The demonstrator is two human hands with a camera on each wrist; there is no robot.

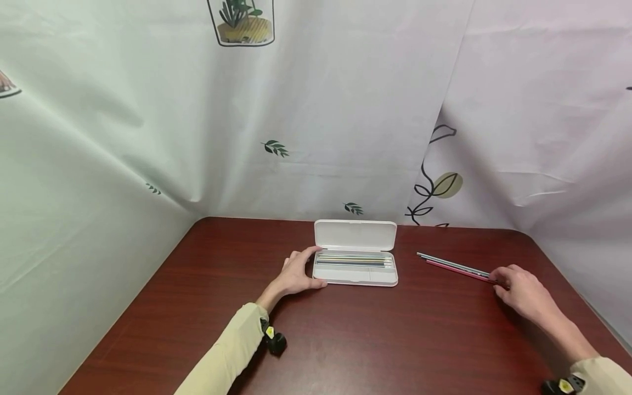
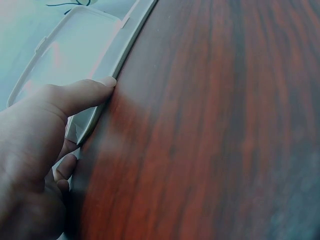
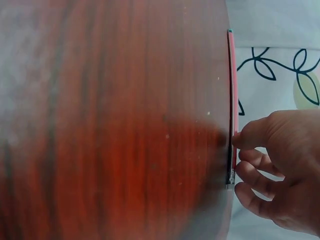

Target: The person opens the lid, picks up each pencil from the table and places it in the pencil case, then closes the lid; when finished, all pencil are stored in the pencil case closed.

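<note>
A white pencil case (image 1: 354, 277) lies on the table with its lid (image 1: 355, 235) raised at the back. Several pencils (image 1: 353, 260) lie lengthwise inside it. My left hand (image 1: 296, 274) holds the case by its left end, thumb at the near corner and fingers at the far one; the left wrist view shows the thumb (image 2: 90, 95) against the case's edge. Off to the right, my right hand (image 1: 525, 291) pinches the near ends of a red pencil (image 1: 456, 269) and a grey-blue one (image 1: 451, 262). Their other ends point toward the case. In the right wrist view the thumb touches the red pencil (image 3: 233, 80).
The dark red-brown table (image 1: 375, 334) has rounded back corners. White cloth (image 1: 345, 109) printed with leaves hangs behind it and along both sides. The case's lid stands close to the back cloth.
</note>
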